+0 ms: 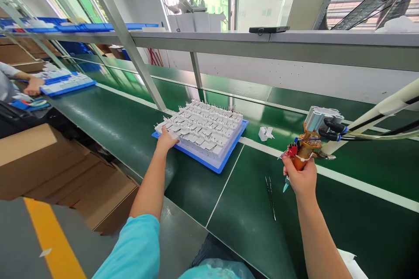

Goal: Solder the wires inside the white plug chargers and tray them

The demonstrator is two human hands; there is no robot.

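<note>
My left hand [166,140] grips the near left edge of a tray of small white plastic parts [203,128], its thumb and forefinger apart on the rim. The parts stand in close rows, and a blue tray [218,169] lies under them. My right hand [303,176] is closed around an orange glue dispenser [304,152] with a small red switch, its teal needle tip pointing down above the bench. Left of this hand lies a pair of dark tweezers [270,198]. A single white plastic part [266,134] sits between the tray and the dispenser.
A pale support arm [376,113] with hoses reaches in from the right to the dispenser. A metal shelf [229,43] with slanted posts crosses above the green bench [248,196]. Cardboard boxes [98,196] stand at left. Farther left, a co-worker's hand [33,86] touches another tray [70,83].
</note>
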